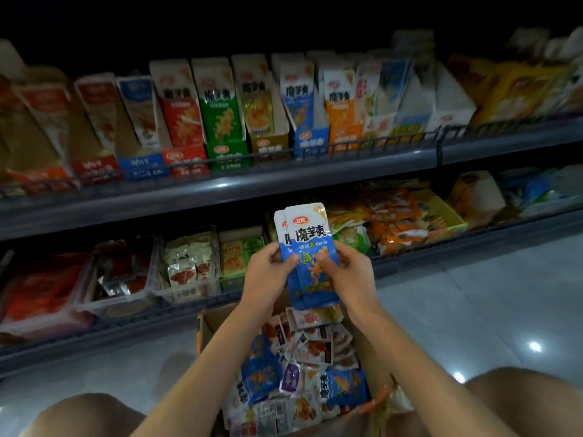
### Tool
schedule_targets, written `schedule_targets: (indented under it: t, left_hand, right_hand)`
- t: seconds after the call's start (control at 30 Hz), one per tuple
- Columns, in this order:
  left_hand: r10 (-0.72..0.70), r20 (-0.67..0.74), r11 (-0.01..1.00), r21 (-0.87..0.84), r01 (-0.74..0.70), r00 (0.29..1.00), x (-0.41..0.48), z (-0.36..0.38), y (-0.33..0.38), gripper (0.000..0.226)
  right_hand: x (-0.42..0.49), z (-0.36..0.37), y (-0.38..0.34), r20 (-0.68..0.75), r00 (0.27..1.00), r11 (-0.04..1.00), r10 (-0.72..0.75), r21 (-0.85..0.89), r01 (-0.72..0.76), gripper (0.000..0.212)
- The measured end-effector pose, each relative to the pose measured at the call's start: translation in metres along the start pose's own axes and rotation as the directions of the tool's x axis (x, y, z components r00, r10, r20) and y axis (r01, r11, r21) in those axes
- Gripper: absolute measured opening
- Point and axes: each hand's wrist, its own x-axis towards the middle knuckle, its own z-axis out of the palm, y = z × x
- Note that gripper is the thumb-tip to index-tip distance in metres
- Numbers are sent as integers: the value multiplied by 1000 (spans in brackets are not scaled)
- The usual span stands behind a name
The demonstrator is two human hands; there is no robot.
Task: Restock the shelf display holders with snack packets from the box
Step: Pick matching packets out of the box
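Note:
Both of my hands hold a small stack of blue-and-white snack packets [310,247] upright in front of the lower shelf. My left hand [268,268] grips the stack's left edge, and my right hand [344,268] pinches its right side. Below them, between my knees, stands an open cardboard box [206,324] full of mixed loose packets, several of them blue. On the upper shelf a row of upright cardboard display holders runs left to right; the blue holder [307,138] with matching blue packets stands right of centre.
A wire rail [362,143] fronts the upper shelf. The lower shelf carries clear plastic bins [189,263] and a yellow tray [441,212] of orange packets. Pale tiled floor [473,294] lies to the right. My bare knees frame the box.

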Motion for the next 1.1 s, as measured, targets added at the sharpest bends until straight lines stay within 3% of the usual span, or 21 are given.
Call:
schedule_targets:
  t: [0.2,0.37,0.5,0.6,0.8,0.87,1.1]
  left_hand:
    - [258,15,923,291,-251,966,36,15,87,28]
    - [424,-65,867,315,-385,903,80,26,149,32]
    - [515,-129,837,292,-464,848,120,29,187,33]
    - [587,-170,784,362,-504,792,155,28,204,36]
    - [589,-191,788,348,-507,785,207,27,200,39]
    - [568,-214,809,325,-490,795,215,29,196,36]
    - [505,-232,863,130,-488,831,240,5,187,29]
  right_hand:
    - [42,-18,-71,-76,976,977,-205,-77,199,25]
    - [104,-17,-118,-164,925,937,-342,-135,322,37]
    - [157,-9,-151,-170,894,909,-415,-126,398,18]
    - [195,2,-164,-155,877,890,-455,-111,442,16]
    - [243,19,-157,-150,874,886,-462,-120,448,19]
    - [251,20,-156,-166,859,869,-485,-203,451,22]
    - [259,38,-165,-156,727,714,-668,-408,569,28]
